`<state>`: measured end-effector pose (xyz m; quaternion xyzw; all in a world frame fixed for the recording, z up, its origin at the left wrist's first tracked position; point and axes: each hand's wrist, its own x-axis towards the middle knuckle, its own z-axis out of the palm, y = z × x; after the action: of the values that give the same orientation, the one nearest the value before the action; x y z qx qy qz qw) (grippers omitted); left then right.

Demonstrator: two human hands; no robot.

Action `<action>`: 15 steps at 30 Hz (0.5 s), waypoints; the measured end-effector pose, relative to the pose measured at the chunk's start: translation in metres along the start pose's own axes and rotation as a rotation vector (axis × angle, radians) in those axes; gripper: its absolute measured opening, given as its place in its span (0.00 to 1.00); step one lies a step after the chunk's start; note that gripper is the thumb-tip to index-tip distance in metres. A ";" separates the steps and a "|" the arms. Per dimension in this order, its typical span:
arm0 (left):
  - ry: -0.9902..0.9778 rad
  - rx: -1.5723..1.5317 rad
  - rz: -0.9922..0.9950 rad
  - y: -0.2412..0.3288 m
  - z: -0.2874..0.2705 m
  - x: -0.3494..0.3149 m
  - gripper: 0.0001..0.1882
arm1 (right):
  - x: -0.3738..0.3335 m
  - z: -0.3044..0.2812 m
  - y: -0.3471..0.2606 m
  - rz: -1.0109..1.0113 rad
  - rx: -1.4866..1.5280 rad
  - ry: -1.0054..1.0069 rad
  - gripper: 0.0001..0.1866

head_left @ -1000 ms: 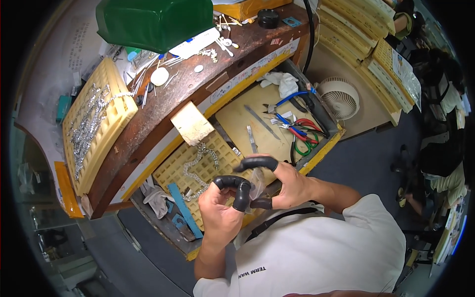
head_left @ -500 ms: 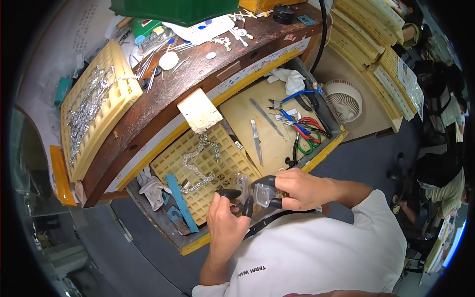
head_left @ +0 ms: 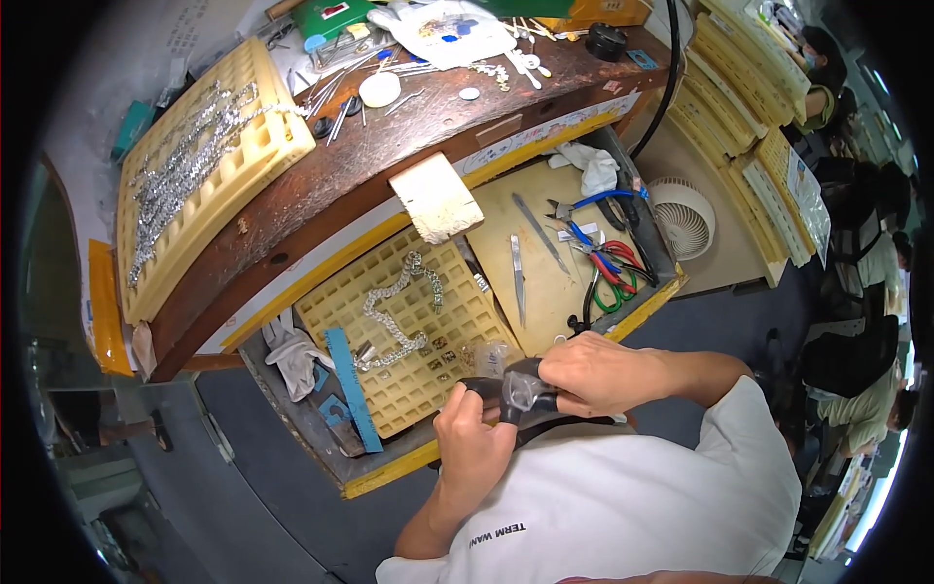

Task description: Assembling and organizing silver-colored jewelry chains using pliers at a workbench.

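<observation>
**Slip risk at the black-handled tool**

The black-handled tool (head_left: 516,394) is gripped between both hands: left hand (head_left: 474,450) closed below, right hand (head_left: 595,372) closed over it. If pressure is misjudged, it could be dropped onto the yellow tray (head_left: 341,307) just beyond.

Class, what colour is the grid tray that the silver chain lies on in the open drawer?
Pale yellow. The grid tray under the chain shows best in the head view.

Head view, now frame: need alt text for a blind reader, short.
Seen from above, a person's left hand and right hand grip black-handled pliers close to the chest, over a yellow grid tray holding a silver chain. Beside the tray lie tweezers and coloured-handled pliers, below a curved wooden bench.
</observation>
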<state>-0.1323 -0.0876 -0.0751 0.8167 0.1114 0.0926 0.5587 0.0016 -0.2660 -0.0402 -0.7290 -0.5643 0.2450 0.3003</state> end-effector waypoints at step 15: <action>0.162 0.186 0.177 0.000 0.005 -0.005 0.07 | 0.051 -0.031 -0.019 0.378 -0.247 -0.408 0.19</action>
<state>-0.1358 -0.0939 -0.0769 0.8613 0.0917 0.1965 0.4595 0.0231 -0.2181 -0.0059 -0.7877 -0.4930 0.3674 0.0388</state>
